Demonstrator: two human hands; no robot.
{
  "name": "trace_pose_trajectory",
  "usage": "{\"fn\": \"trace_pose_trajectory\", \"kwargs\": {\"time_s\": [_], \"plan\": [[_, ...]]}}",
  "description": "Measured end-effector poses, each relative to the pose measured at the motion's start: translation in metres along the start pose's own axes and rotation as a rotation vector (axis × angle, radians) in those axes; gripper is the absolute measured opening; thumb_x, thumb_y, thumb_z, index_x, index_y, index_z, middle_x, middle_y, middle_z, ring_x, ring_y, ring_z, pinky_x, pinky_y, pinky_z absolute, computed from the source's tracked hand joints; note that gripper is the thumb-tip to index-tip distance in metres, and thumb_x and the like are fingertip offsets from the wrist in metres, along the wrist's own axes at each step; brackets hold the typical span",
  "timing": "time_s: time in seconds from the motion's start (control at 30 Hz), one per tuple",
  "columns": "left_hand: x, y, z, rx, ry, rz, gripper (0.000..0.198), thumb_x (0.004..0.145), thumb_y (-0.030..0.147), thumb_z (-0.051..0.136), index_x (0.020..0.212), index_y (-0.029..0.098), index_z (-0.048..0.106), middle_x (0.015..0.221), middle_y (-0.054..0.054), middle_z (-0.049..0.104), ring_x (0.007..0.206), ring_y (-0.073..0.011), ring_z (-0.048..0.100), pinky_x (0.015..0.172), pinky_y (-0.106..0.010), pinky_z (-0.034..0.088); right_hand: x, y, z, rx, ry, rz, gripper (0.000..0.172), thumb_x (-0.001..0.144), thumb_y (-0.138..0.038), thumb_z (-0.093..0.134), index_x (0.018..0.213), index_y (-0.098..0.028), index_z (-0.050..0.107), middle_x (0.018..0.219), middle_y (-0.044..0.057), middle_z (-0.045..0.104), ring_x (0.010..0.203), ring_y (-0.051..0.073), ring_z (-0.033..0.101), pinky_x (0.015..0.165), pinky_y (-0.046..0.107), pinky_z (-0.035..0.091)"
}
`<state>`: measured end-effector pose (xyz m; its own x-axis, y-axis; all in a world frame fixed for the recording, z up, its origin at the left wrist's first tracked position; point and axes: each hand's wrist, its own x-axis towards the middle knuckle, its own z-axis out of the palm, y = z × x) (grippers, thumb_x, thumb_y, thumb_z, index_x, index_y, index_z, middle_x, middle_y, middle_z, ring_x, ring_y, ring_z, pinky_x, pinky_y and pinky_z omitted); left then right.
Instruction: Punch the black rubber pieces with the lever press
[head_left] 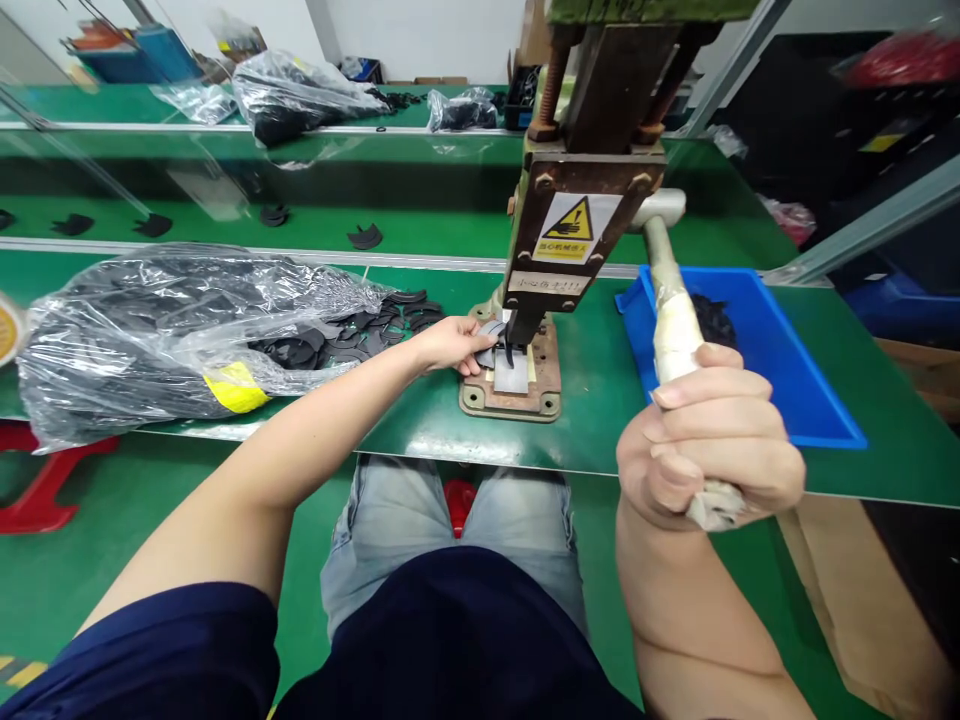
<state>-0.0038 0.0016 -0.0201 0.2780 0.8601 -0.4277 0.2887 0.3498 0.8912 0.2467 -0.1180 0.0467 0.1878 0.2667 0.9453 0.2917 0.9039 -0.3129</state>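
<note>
**Two hands at the bench press, one piece under the ram**

Standing beside the green bench [585,430], I see the person's left hand [450,345] reaching to the foot of the hand press [581,220]. Its fingertips are pinched on a dark curved piece [491,330] that lies on the base plate [517,395], right below the punch. The right hand [709,445] is closed in a full fist around the tape-wrapped lever handle [671,320], which slants up towards the press head.

I judge this to be the placing step: the piece is being set and held at the die, and the lever is gripped but looks raised. Whether the piece is fully seated I cannot tell, because the punch hides part of it. A pull on the lever would call for the left fingertips to be clear of the punch and the piece to be lying flat and square.

More dark pieces [375,325] spill from a clear plastic bag [172,330] on the left. A blue tray [780,370] with a few dark pieces in it sits just right of the press. A yellow warning label [574,225] faces the person.
</note>
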Motion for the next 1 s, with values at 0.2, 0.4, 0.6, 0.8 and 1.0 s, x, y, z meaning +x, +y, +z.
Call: {"fn": "trace_pose_trajectory", "kwargs": {"time_s": [0.2,0.4,0.6,0.8,1.0], "plan": [[-0.001,0.005,0.002,-0.071,-0.014,-0.104,0.039,0.091,0.042,0.087,0.083,0.019,0.056,0.054,-0.005,0.070,0.047,-0.0167,0.070,0.046,-0.018,0.051,-0.002,0.002,0.002,-0.002,-0.003,-0.013,0.047,0.092,-0.045,0.074,0.060,-0.023,0.046,0.057,-0.005,0.052,0.071,0.015,0.066,0.101,0.055,0.057],[-0.007,0.001,0.012,-0.120,0.058,-0.089,0.038,0.094,0.042,0.084,0.082,0.019,0.056,0.053,-0.004,0.069,0.045,-0.0152,0.069,0.045,-0.017,0.050,0.084,0.001,0.024,0.233,0.098,-0.087,0.025,0.086,-0.046,0.083,0.097,-0.026,0.073,0.080,-0.003,0.066,0.076,0.013,0.069,0.086,0.040,0.061],[-0.034,-0.004,0.010,-0.197,0.105,0.085,0.044,0.094,0.046,0.084,0.081,0.019,0.051,0.056,-0.002,0.068,0.048,-0.0133,0.070,0.045,-0.015,0.049,0.135,0.012,0.022,0.265,-0.047,0.174,0.045,0.099,-0.037,0.058,0.141,-0.023,0.067,0.147,0.004,0.064,0.130,0.020,0.069,0.111,0.042,0.048],[-0.097,-0.005,0.002,-0.190,0.103,0.271,0.048,0.091,0.056,0.083,0.084,0.020,0.053,0.059,-0.002,0.070,0.051,-0.0158,0.072,0.044,-0.018,0.049,-0.003,0.030,0.028,0.211,-0.110,0.380,0.024,0.097,-0.041,0.072,0.114,-0.023,0.071,0.094,0.001,0.072,0.079,0.010,0.071,0.073,0.024,0.060],[-0.135,0.001,0.018,-0.184,0.039,0.295,0.046,0.090,0.055,0.083,0.082,0.020,0.054,0.058,-0.002,0.069,0.049,-0.0160,0.070,0.044,-0.020,0.051,-0.083,0.006,0.064,0.165,-0.441,0.618,0.038,0.089,-0.056,0.077,0.107,-0.023,0.069,0.090,0.004,0.074,0.077,0.016,0.070,0.071,0.033,0.064]]}}
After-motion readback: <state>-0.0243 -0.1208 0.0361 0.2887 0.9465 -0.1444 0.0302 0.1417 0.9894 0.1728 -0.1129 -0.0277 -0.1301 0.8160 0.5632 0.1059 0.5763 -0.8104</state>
